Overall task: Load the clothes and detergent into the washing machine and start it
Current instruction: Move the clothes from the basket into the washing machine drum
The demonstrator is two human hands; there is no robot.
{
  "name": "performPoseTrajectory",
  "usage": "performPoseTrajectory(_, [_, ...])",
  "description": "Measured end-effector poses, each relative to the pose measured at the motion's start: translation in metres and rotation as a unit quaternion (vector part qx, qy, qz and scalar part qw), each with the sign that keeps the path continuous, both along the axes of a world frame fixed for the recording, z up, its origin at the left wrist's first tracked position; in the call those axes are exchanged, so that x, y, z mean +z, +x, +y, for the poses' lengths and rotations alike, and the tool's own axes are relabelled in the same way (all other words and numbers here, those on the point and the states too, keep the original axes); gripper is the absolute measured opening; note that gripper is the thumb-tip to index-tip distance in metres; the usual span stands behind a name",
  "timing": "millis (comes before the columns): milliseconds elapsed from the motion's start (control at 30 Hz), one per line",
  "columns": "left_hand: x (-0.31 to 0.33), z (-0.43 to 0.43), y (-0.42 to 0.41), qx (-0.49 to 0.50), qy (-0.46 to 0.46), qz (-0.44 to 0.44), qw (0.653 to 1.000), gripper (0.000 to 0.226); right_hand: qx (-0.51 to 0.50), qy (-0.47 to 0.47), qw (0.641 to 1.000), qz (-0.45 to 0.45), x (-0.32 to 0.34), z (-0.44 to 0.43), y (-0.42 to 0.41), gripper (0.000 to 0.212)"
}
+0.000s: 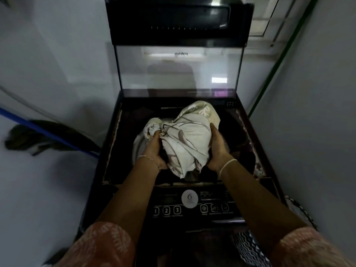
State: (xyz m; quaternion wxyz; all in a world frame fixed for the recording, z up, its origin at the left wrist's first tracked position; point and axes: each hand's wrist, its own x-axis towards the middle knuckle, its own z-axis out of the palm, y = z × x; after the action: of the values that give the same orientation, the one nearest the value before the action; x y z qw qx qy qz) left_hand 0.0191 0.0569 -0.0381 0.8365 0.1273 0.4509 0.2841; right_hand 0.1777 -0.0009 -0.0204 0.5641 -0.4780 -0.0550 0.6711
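Note:
A dark top-loading washing machine stands in front of me with its glass lid raised upright. Over the open steel drum I hold a bundled cream cloth with a grey leaf print. My left hand grips the bundle's left side and my right hand presses against its right side. The control panel, with numbered buttons and a round white sticker, lies below my forearms. No detergent is in view.
White walls close in on both sides. A blue-handled broom leans at the left. A green pipe runs up the right wall. A black-and-white patterned basket sits low at the right, by the machine's front.

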Motion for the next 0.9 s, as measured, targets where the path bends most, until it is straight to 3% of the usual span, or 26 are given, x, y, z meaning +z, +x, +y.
performPoseTrajectory(100, [-0.012, 0.012, 0.002, 0.004, -0.011, 0.026, 1.0, 0.046, -0.03, -0.092, 0.993, -0.063, -0.026, 0.02, -0.003, 0.078])
performPoseTrajectory(200, [-0.025, 0.02, 0.007, 0.035, -0.034, 0.043, 0.998, 0.044, -0.036, -0.216, 0.968, -0.125, -0.102, 0.047, 0.024, 0.134])
performPoseTrajectory(233, [-0.029, 0.022, 0.009, 0.048, -0.047, 0.04, 0.997, 0.046, -0.047, -0.242, 0.959, -0.139, -0.111, 0.049, 0.027, 0.136])
performPoseTrajectory(333, [-0.035, 0.028, 0.016, 0.053, -0.034, 0.056, 0.996, 0.045, -0.072, -0.25, 0.956, -0.136, -0.086, 0.044, 0.012, 0.098])
performPoseTrajectory(467, [-0.045, 0.045, 0.023, 0.049, 0.01, 0.132, 0.99, 0.039, -0.031, -0.24, 0.958, -0.155, -0.083, 0.052, 0.009, 0.04])
performPoseTrajectory(500, [-0.049, 0.051, 0.024, 0.044, 0.004, 0.146, 0.988, 0.038, -0.007, -0.23, 0.963, -0.138, -0.088, 0.055, 0.011, 0.033])
performPoseTrajectory(633, [-0.053, 0.061, 0.037, -0.075, 0.025, 0.229, 0.97, 0.042, 0.069, -0.242, 0.958, -0.14, -0.091, 0.062, 0.012, 0.043])
performPoseTrajectory(733, [-0.065, 0.063, 0.049, -0.126, 0.112, 0.303, 0.938, 0.054, 0.064, -0.211, 0.954, -0.2, -0.094, 0.069, 0.014, 0.048])
performPoseTrajectory(833, [-0.073, 0.059, 0.06, -0.242, 0.222, 0.358, 0.874, 0.052, 0.13, -0.17, 0.94, -0.264, -0.094, 0.07, 0.011, 0.039])
performPoseTrajectory(900, [-0.081, 0.058, 0.066, -0.307, 0.237, 0.374, 0.842, 0.044, 0.171, -0.157, 0.935, -0.268, -0.099, 0.07, 0.015, 0.036])
